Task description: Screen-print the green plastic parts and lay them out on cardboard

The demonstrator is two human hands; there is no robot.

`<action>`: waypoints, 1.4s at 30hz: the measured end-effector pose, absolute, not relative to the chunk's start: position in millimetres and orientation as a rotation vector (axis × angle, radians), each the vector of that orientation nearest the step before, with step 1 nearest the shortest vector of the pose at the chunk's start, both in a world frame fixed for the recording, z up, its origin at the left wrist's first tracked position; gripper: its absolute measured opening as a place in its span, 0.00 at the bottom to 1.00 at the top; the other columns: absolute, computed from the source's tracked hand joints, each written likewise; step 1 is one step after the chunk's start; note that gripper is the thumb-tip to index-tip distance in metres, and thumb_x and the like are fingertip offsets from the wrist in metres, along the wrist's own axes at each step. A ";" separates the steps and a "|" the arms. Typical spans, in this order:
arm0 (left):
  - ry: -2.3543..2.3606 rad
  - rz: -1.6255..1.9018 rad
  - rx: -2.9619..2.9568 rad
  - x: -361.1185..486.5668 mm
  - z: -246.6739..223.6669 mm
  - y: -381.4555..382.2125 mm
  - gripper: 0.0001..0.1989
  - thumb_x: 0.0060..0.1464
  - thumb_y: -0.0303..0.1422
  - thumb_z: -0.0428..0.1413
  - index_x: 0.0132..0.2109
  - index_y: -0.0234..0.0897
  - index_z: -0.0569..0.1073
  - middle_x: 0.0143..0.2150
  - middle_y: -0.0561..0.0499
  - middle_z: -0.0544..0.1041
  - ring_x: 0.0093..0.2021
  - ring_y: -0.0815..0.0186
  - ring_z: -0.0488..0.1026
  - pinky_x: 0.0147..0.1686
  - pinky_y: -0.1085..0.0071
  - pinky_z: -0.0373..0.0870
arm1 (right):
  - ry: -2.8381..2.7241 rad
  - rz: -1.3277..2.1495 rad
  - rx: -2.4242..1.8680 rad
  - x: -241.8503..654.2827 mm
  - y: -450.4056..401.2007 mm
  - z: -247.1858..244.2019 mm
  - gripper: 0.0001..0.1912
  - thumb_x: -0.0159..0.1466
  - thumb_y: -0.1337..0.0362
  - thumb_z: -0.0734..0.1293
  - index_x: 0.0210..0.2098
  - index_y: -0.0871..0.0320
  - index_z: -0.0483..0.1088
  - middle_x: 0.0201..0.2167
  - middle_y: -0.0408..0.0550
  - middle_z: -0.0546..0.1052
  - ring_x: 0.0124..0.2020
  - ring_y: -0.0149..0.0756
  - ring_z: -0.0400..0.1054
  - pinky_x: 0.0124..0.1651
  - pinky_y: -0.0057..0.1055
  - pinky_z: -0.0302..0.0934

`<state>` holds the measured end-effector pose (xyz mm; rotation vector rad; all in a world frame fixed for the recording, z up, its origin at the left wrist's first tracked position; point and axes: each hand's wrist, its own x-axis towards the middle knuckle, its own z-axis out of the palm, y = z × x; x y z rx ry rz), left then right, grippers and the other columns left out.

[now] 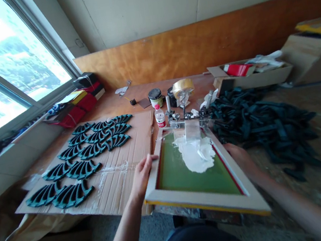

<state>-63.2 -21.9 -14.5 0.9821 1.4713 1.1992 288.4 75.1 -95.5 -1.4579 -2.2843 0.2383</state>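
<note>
A framed screen with green mesh (174, 174) lies in front of me, its far end at a metal clamp (179, 122). White paste (197, 155) is spread on the mesh near that end, and a pale flat block (192, 130) stands against it. My left hand (144, 173) grips the left side of the frame, fingers wrapped at its edge. On the opposite side my right hand (240, 157) holds the frame's right edge, its fingers partly hidden behind the frame.
Dark green fan-shaped pieces (83, 169) lie in rows on cardboard (124, 162) at left. A heap of dark pieces (258, 126) is at right. Behind the screen stand a bottle (160, 117), a jar (155, 97) and a tape roll (183, 86). An open box (258, 77) sits farther back.
</note>
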 end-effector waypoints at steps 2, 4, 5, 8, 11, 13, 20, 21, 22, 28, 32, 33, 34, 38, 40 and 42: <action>1.523 1.081 0.966 -66.0 -56.2 -36.3 0.31 0.52 0.49 0.55 0.59 0.36 0.68 0.31 0.51 0.77 0.29 0.65 0.72 0.28 0.73 0.67 | -2.174 0.183 -1.432 282.4 94.0 -74.7 0.19 0.67 0.60 0.57 0.53 0.59 0.67 0.46 0.56 0.72 0.42 0.43 0.70 0.46 0.40 0.66; 1.595 1.007 1.006 -65.5 -90.9 -40.8 0.34 0.53 0.47 0.55 0.64 0.37 0.61 0.32 0.50 0.78 0.31 0.64 0.74 0.31 0.72 0.69 | -2.184 0.105 -1.337 259.0 108.2 -55.1 0.24 0.64 0.57 0.63 0.57 0.59 0.63 0.52 0.57 0.68 0.48 0.45 0.67 0.50 0.40 0.64; 1.645 0.967 1.044 -65.1 -103.6 -40.5 0.34 0.54 0.46 0.54 0.65 0.38 0.59 0.34 0.50 0.78 0.33 0.63 0.74 0.33 0.71 0.69 | -2.253 0.074 -1.298 243.7 112.2 -47.8 0.26 0.61 0.58 0.67 0.56 0.59 0.63 0.52 0.56 0.68 0.50 0.46 0.65 0.50 0.39 0.63; 1.766 0.845 1.144 -65.8 -122.1 -35.8 0.31 0.56 0.44 0.51 0.64 0.40 0.60 0.36 0.49 0.79 0.35 0.62 0.75 0.35 0.71 0.68 | -2.554 0.085 -1.315 203.4 108.3 -41.0 0.15 0.57 0.64 0.70 0.44 0.57 0.69 0.41 0.52 0.73 0.45 0.44 0.67 0.44 0.35 0.64; 1.798 0.777 1.193 -68.6 -122.6 -33.1 0.30 0.57 0.45 0.50 0.64 0.41 0.62 0.36 0.49 0.79 0.35 0.61 0.76 0.35 0.71 0.67 | -2.726 0.142 -1.249 194.3 84.2 -52.1 0.04 0.60 0.72 0.64 0.33 0.58 0.69 0.32 0.49 0.73 0.37 0.40 0.67 0.39 0.32 0.61; 1.815 0.762 1.214 -69.5 -121.1 -33.1 0.29 0.57 0.45 0.50 0.63 0.40 0.63 0.36 0.49 0.79 0.36 0.60 0.76 0.35 0.71 0.67 | -2.793 0.162 -1.047 204.9 65.1 -59.6 0.09 0.60 0.76 0.59 0.32 0.58 0.69 0.32 0.50 0.73 0.37 0.40 0.66 0.40 0.32 0.60; 1.783 0.841 1.117 -65.4 -119.0 -34.5 0.28 0.55 0.45 0.52 0.61 0.39 0.66 0.36 0.48 0.80 0.37 0.60 0.76 0.37 0.69 0.69 | -2.896 0.417 -0.705 230.0 49.4 -49.9 0.11 0.59 0.75 0.59 0.29 0.56 0.69 0.29 0.46 0.73 0.35 0.37 0.65 0.37 0.31 0.59; 1.771 0.869 1.086 -64.7 -118.3 -34.8 0.28 0.55 0.45 0.53 0.60 0.39 0.67 0.36 0.48 0.80 0.37 0.60 0.76 0.37 0.69 0.69 | -2.839 0.392 -0.761 228.1 48.8 -50.7 0.11 0.59 0.75 0.59 0.30 0.56 0.70 0.29 0.46 0.73 0.36 0.37 0.66 0.37 0.31 0.59; 1.759 0.893 1.059 -64.0 -117.7 -35.2 0.29 0.54 0.45 0.53 0.60 0.39 0.67 0.36 0.48 0.80 0.36 0.60 0.76 0.37 0.68 0.69 | -2.775 0.346 -0.794 226.4 46.5 -53.3 0.11 0.59 0.75 0.59 0.32 0.56 0.70 0.31 0.47 0.74 0.37 0.38 0.66 0.39 0.32 0.60; 1.707 0.963 0.975 -61.8 -117.7 -36.9 0.30 0.52 0.46 0.55 0.59 0.37 0.67 0.34 0.48 0.79 0.34 0.61 0.76 0.33 0.69 0.70 | -2.712 0.305 -0.673 230.8 28.9 -68.0 0.13 0.61 0.74 0.59 0.37 0.57 0.73 0.34 0.49 0.76 0.40 0.38 0.68 0.43 0.33 0.64; 1.602 0.996 0.935 -64.5 -106.8 -36.1 0.33 0.52 0.46 0.56 0.61 0.36 0.63 0.30 0.51 0.78 0.29 0.64 0.74 0.28 0.72 0.69 | -2.619 0.348 -0.963 218.7 64.6 -46.2 0.17 0.62 0.64 0.66 0.51 0.50 0.69 0.41 0.45 0.77 0.40 0.37 0.70 0.43 0.32 0.65; 1.568 1.001 0.913 -65.6 -99.4 -35.8 0.35 0.51 0.46 0.57 0.62 0.36 0.62 0.29 0.52 0.77 0.27 0.65 0.74 0.26 0.72 0.68 | -2.574 0.305 -1.054 214.4 77.8 -38.2 0.23 0.61 0.61 0.67 0.56 0.48 0.66 0.43 0.44 0.77 0.41 0.37 0.71 0.43 0.32 0.65; 1.535 1.012 0.885 -66.5 -89.8 -35.4 0.36 0.50 0.46 0.58 0.63 0.37 0.61 0.28 0.53 0.77 0.26 0.66 0.73 0.25 0.73 0.67 | -2.535 0.245 -1.140 211.7 90.9 -29.9 0.28 0.61 0.59 0.68 0.60 0.45 0.62 0.45 0.44 0.76 0.40 0.37 0.71 0.41 0.31 0.65; 1.456 1.124 0.822 -63.9 -33.8 -28.1 0.29 0.48 0.49 0.59 0.53 0.36 0.72 0.28 0.53 0.77 0.24 0.69 0.71 0.23 0.76 0.65 | -2.277 0.057 -1.405 232.8 131.1 -7.7 0.29 0.63 0.50 0.64 0.62 0.48 0.59 0.41 0.46 0.77 0.34 0.37 0.72 0.32 0.29 0.62; 1.422 1.271 0.832 -58.0 -1.9 -16.1 0.25 0.51 0.53 0.55 0.42 0.35 0.76 0.28 0.52 0.77 0.24 0.70 0.71 0.23 0.76 0.64 | -2.075 0.101 -1.515 257.7 137.7 -13.7 0.24 0.66 0.50 0.60 0.57 0.54 0.65 0.36 0.48 0.77 0.32 0.38 0.71 0.33 0.30 0.61; 1.354 1.465 0.864 -51.2 27.3 3.5 0.26 0.53 0.54 0.51 0.40 0.35 0.76 0.30 0.51 0.77 0.25 0.70 0.71 0.23 0.77 0.64 | -1.997 0.220 -1.606 278.5 131.8 -34.2 0.21 0.66 0.51 0.58 0.47 0.58 0.71 0.32 0.50 0.77 0.31 0.39 0.70 0.32 0.32 0.61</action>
